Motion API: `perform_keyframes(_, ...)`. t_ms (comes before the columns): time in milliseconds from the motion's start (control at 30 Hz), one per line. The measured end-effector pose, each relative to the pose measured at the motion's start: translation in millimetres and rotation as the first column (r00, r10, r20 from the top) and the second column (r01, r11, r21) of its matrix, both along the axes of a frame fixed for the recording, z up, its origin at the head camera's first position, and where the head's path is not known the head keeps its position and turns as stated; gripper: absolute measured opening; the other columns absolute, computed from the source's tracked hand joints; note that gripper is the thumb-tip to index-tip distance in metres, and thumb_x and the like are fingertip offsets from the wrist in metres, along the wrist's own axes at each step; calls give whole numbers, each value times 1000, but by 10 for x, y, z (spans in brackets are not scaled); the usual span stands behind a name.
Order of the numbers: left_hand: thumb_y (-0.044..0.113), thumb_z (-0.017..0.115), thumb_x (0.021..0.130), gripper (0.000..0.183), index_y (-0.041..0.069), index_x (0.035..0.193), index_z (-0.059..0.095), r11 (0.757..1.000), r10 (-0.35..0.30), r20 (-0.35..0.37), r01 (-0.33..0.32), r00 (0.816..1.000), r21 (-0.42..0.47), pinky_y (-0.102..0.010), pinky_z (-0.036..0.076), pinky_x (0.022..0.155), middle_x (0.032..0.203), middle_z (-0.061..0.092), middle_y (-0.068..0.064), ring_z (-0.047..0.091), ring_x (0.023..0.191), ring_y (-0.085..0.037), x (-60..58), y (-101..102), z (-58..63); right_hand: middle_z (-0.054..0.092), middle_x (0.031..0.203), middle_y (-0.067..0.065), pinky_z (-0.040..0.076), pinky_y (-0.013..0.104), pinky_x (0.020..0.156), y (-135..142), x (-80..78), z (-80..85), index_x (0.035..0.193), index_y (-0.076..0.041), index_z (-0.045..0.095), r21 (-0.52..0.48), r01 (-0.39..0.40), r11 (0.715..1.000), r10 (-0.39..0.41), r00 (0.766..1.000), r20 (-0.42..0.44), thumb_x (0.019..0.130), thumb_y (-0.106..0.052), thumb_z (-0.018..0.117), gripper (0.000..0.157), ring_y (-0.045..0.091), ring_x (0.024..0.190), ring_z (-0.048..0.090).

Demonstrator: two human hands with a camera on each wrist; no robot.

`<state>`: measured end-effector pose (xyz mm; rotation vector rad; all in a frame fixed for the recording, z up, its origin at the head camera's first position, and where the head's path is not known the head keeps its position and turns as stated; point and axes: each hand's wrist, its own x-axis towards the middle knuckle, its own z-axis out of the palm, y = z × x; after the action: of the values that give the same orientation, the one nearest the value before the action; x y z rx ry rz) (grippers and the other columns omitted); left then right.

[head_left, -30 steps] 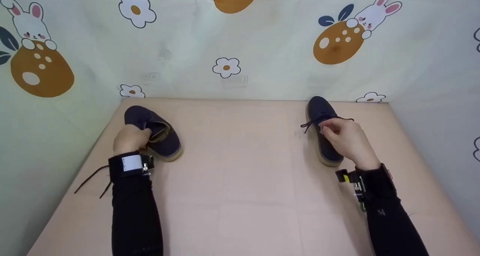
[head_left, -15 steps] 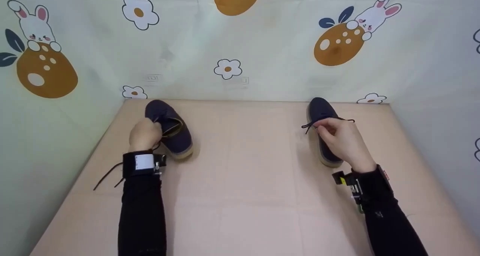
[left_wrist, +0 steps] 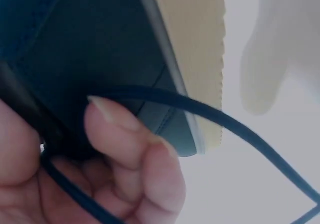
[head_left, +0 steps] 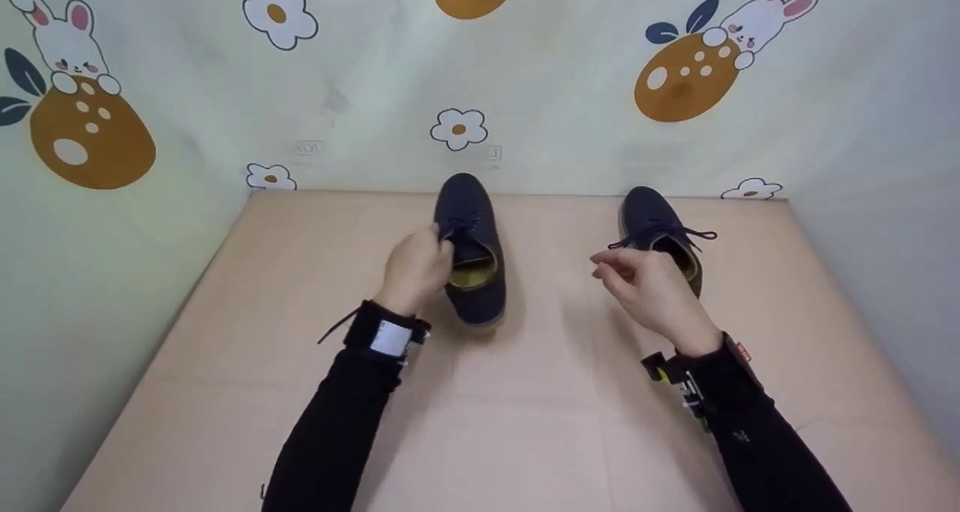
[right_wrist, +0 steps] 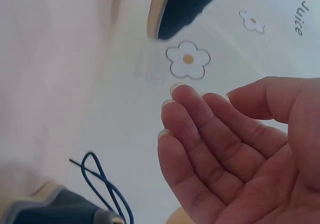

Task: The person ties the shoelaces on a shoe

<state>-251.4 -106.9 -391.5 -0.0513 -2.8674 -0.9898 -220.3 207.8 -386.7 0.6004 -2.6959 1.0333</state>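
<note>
My left hand (head_left: 416,268) grips a dark blue lace-up shoe (head_left: 484,302) by its left side near the laces, toe pointing at the back wall. In the left wrist view, a loose lace (left_wrist: 225,119) runs across the curled fingertips and the shoe's side. A matching shoe (head_left: 645,206) stands on the right, its laces tied in a bow. My right hand (head_left: 660,294) hovers between the shoes, overlapping the right one's near left side in the head view. Its fingers are loosely bent and hold nothing, as the right wrist view shows.
A beige-covered table (head_left: 495,452) lies under both shoes. Cloth with printed flowers (head_left: 459,130), rabbits and orange fruit walls the back and both sides. Each wrist wears a black strap (head_left: 379,339) with a small device.
My left hand has carried its shoe rightward from the left side to mid-table, and the shoe has turned straighter. My right hand has drawn away from the right shoe's bow, slightly left.
</note>
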Motion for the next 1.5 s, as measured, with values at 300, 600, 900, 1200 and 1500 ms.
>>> perform_keyframes(300,13,49,97,43,-12,132,54,978,-183,-72,175,980,-110,-51,54,75,101,68,-30,68,88,-43,230,639,-270,73,99,8,54,40,78,-206,33,-144,112,0,72,86,-94,992,92,995,26,98,-22,64,27,19,84,68)
perform_keyframes(600,31,54,101,58,-9,141,45,918,-376,89,384,922,-96,-42,52,85,125,61,-28,66,104,-32,325,784,-240,74,89,5,54,39,73,-203,48,-194,114,1,71,135,-97,986,89,994,69,95,-19,67,27,17,80,69)
perform_keyframes(900,17,69,93,58,1,144,47,846,-525,134,499,841,187,-25,42,51,70,55,0,51,55,-12,278,595,-29,68,88,1,51,34,68,-244,46,-210,116,-6,71,109,-46,993,46,999,-1,94,-19,70,26,14,75,63)
perform_keyframes(1200,5,54,100,32,6,131,60,799,-473,-212,518,855,306,-26,45,62,76,62,3,57,66,-9,349,561,121,54,80,-2,42,29,66,-393,57,-332,115,-6,70,39,-100,994,104,987,-125,91,-11,72,25,15,73,51)
perform_keyframes(1500,5,61,98,26,5,123,64,803,-503,-276,561,819,202,-27,50,69,83,70,1,66,77,-12,285,476,124,58,76,-5,43,26,62,-357,47,-269,87,-9,69,-70,-103,992,91,982,-164,89,-8,73,5,11,68,53)
